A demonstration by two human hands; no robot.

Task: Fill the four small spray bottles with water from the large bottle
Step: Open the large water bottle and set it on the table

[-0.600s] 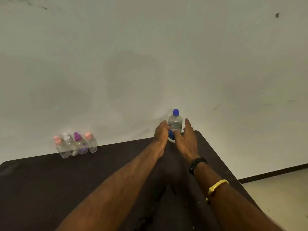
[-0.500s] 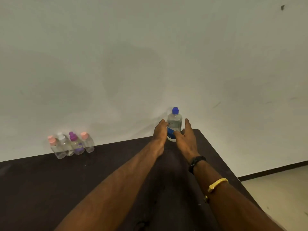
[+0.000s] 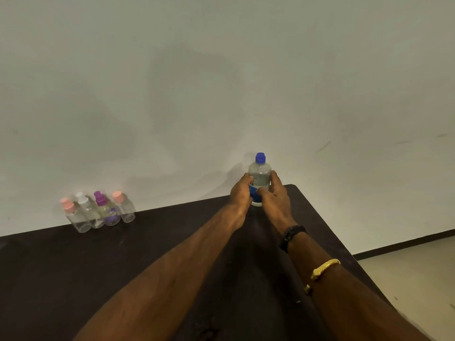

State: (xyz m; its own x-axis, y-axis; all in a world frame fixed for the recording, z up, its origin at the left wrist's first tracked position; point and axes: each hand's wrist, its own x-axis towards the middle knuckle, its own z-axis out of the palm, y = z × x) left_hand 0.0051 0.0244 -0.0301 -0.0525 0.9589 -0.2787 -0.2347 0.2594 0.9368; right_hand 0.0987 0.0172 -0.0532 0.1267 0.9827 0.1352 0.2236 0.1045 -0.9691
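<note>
The large clear bottle (image 3: 259, 174) with a blue cap and blue label stands upright at the far edge of the dark table (image 3: 73, 267), against the wall. My left hand (image 3: 241, 193) wraps its left side and my right hand (image 3: 274, 196) wraps its right side, fingers curled round the body. Far to the left, several small clear spray bottles stand in a tight row by the wall: a pink-capped one (image 3: 73, 216), a white-capped one (image 3: 88, 210), a purple-capped one (image 3: 107, 210) and another pink-capped one (image 3: 124, 207). All caps are on.
The pale wall (image 3: 221, 82) runs directly behind the table's far edge. The table's right edge (image 3: 344, 249) drops off to a light floor (image 3: 418, 271) with a dark skirting strip.
Both hands have closed in from beside the large bottle and now grip its body. The bottle still stands in the same spot.
</note>
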